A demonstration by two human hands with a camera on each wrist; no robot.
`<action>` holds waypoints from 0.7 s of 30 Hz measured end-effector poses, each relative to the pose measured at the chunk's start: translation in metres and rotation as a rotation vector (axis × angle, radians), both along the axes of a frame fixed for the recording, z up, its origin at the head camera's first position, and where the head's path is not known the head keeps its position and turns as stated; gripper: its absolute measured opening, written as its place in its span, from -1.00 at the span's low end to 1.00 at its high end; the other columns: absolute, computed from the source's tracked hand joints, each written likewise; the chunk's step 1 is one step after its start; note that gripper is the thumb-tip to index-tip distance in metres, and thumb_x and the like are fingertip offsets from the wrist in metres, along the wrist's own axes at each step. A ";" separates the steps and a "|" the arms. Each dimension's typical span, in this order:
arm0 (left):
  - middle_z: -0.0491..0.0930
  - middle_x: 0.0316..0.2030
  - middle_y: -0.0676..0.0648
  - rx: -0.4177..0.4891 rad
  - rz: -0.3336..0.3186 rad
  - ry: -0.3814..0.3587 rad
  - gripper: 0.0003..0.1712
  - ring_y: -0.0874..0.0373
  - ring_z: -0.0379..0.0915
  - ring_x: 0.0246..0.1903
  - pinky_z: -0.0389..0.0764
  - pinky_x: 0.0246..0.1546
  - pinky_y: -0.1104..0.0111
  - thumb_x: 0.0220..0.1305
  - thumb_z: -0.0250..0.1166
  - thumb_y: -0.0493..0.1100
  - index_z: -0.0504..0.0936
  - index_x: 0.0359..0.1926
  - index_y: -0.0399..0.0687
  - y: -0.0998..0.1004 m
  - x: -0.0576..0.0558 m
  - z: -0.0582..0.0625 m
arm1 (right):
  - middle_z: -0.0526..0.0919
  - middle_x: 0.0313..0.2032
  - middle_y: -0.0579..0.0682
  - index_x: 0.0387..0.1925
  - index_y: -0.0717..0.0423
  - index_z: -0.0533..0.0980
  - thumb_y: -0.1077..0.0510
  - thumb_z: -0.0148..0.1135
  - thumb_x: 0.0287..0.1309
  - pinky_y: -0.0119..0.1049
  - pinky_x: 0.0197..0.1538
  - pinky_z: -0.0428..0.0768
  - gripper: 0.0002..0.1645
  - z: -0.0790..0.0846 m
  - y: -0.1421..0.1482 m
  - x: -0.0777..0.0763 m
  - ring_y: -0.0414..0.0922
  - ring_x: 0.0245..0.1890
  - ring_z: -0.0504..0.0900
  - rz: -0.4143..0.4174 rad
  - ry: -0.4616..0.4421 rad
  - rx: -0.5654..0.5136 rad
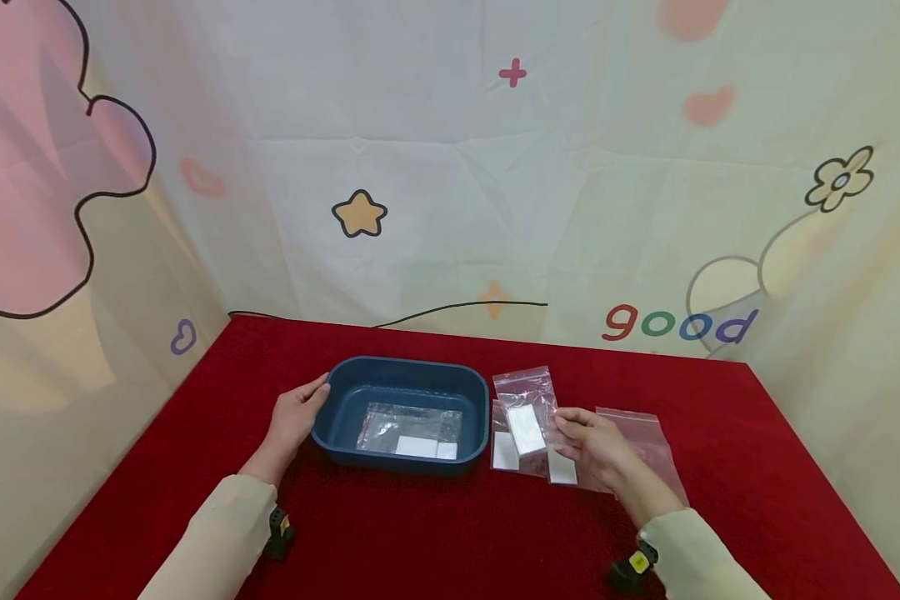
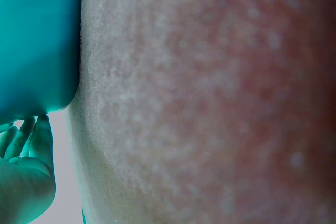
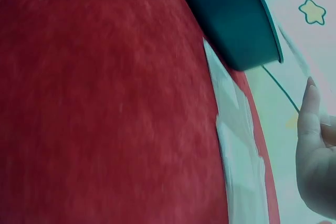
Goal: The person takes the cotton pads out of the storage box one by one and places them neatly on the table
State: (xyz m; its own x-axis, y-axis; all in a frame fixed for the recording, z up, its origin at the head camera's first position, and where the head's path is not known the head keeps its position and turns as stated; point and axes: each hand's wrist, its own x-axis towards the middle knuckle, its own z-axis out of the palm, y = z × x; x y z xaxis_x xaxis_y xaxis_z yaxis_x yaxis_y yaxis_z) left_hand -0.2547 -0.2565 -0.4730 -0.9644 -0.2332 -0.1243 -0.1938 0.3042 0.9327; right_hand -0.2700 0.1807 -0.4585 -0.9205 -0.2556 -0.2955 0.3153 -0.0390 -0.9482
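Note:
My left hand (image 1: 294, 419) holds the left end of a dark blue rectangular plastic basin (image 1: 401, 457); its fingertips touch the basin wall in the left wrist view. Inside the basin lies a clear zip-lock bag (image 1: 395, 423) with white pieces in it. The right hand (image 1: 598, 443) pinches the right edge of another clear zip-lock bag (image 1: 527, 427), lifted and tilted, holding a white rectangular piece. Beneath it, more zip-lock bags (image 1: 505, 452) with white pieces lie overlapping on the table. One clear bag (image 1: 648, 437) is partly hidden behind the right hand and forearm.
A red cloth (image 1: 420, 533) covers the table. Behind it hangs a pale printed curtain (image 1: 435, 233) with a star, hearts and letters. The right wrist view shows the row of bags (image 3: 236, 140) lying beside the basin (image 3: 231, 19).

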 end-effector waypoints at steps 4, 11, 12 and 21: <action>0.26 0.51 -0.25 0.002 0.000 -0.002 -0.45 -0.18 0.11 0.57 0.29 0.54 -0.03 0.62 0.02 -0.12 0.29 0.51 -0.19 0.000 0.000 0.000 | 0.71 -0.36 -0.28 -0.25 -0.16 0.61 0.26 0.00 0.53 -0.50 -0.22 0.73 -0.67 -0.001 0.015 0.002 -0.37 -0.33 0.75 -0.011 -0.010 0.008; 0.25 0.51 -0.25 0.002 -0.003 -0.002 -0.44 -0.17 0.10 0.57 0.28 0.54 -0.02 0.62 0.02 -0.11 0.29 0.51 -0.19 0.000 0.000 0.000 | 0.68 -0.38 -0.29 -0.29 -0.25 0.63 0.25 -0.01 0.54 -0.49 -0.26 0.68 -0.60 -0.002 0.036 0.006 -0.37 -0.35 0.69 -0.037 -0.031 0.052; 0.25 0.51 -0.25 0.002 -0.004 0.001 -0.44 -0.18 0.10 0.57 0.28 0.54 -0.02 0.62 0.02 -0.11 0.29 0.51 -0.20 0.001 0.000 0.000 | 0.67 -0.38 -0.29 -0.29 -0.26 0.64 0.25 -0.01 0.54 -0.49 -0.25 0.68 -0.59 -0.003 0.038 0.007 -0.37 -0.36 0.68 -0.040 -0.029 0.057; 0.26 0.50 -0.27 0.013 -0.003 0.016 -0.45 -0.17 0.12 0.56 0.31 0.53 -0.01 0.62 0.02 -0.13 0.29 0.50 -0.22 -0.001 -0.001 -0.002 | 0.68 -0.35 -0.31 -0.25 -0.25 0.64 0.24 -0.03 0.55 -0.50 -0.22 0.68 -0.60 -0.008 0.054 0.009 -0.37 -0.34 0.64 -0.047 -0.024 0.071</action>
